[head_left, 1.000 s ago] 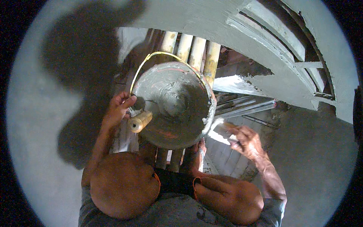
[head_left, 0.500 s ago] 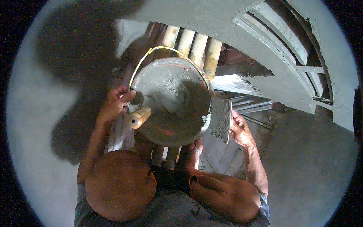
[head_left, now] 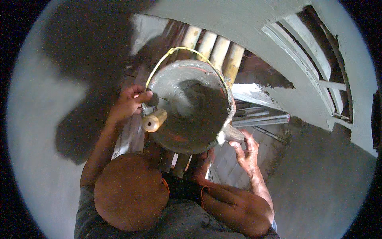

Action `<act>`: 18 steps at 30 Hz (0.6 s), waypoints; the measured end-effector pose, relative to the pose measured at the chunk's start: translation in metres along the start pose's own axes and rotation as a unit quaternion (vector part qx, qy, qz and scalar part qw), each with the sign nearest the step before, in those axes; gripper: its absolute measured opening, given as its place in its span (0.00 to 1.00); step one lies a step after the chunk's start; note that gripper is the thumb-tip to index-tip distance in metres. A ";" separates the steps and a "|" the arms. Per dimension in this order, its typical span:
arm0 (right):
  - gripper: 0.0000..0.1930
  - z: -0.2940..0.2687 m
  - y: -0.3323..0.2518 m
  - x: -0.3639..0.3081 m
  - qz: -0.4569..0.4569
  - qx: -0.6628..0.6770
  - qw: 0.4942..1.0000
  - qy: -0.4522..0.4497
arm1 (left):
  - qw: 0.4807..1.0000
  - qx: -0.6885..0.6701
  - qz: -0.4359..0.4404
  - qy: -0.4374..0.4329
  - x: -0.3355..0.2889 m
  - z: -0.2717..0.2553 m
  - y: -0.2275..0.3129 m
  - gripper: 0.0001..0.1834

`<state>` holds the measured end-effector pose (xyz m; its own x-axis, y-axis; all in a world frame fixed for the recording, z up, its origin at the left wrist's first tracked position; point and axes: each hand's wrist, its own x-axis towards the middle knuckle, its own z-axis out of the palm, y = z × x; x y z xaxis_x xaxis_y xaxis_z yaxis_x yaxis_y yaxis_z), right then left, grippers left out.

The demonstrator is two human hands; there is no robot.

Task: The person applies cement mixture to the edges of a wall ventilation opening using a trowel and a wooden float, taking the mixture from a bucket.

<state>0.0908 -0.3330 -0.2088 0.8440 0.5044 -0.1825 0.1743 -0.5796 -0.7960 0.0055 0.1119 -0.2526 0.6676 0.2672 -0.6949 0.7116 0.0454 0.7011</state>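
Observation:
A round bucket (head_left: 187,148) of wet grey mortar (head_left: 187,99) stands between my knees, its yellow wire handle (head_left: 187,48) raised over the far rim. My left hand (head_left: 131,101) is closed on the bucket's left rim, thumb beside a dark round lump. A tool with a round wooden handle (head_left: 155,120) lies in the bucket, handle end toward me; its far part is hidden in shadow and mortar. My right hand (head_left: 248,153) grips a flat, mortar-smeared board (head_left: 233,134) between thumb and fingers. The board is tilted at the right rim, by a pale mortar clump.
Bamboo poles (head_left: 213,49) run beneath the bucket. A grey plastered wall (head_left: 223,20) with a slatted opening (head_left: 314,59) rises at far right. Metal lengths (head_left: 260,117) lie right of the bucket. Another grey surface (head_left: 36,131) fills the left, with a large shadow on it.
My right hand has turned the board from broad face showing to a narrow, tilted view, lower against the bucket's rim. The left hand keeps its place at the rim. The whole view has shifted slightly.

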 end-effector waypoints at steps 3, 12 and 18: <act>0.24 -0.015 0.039 -0.025 0.113 -0.020 0.993 -0.030 | 0.992 -0.118 0.024 -0.026 0.010 0.007 -0.016 0.21; 0.22 -0.091 -0.119 0.046 0.038 -0.033 0.997 -0.063 | 0.983 -0.135 0.120 -0.022 0.040 0.003 -0.079 0.14; 0.17 -0.041 -0.150 0.131 -0.099 -0.270 0.931 -0.227 | 0.993 -0.105 0.046 0.019 0.012 0.013 -0.039 0.24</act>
<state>0.1963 -0.2063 -0.0895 0.4878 0.7832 -0.3856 0.6363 -0.6214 -0.4572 -0.0118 0.1011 -0.2902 0.7161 0.3161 -0.6223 0.5840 0.2169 0.7822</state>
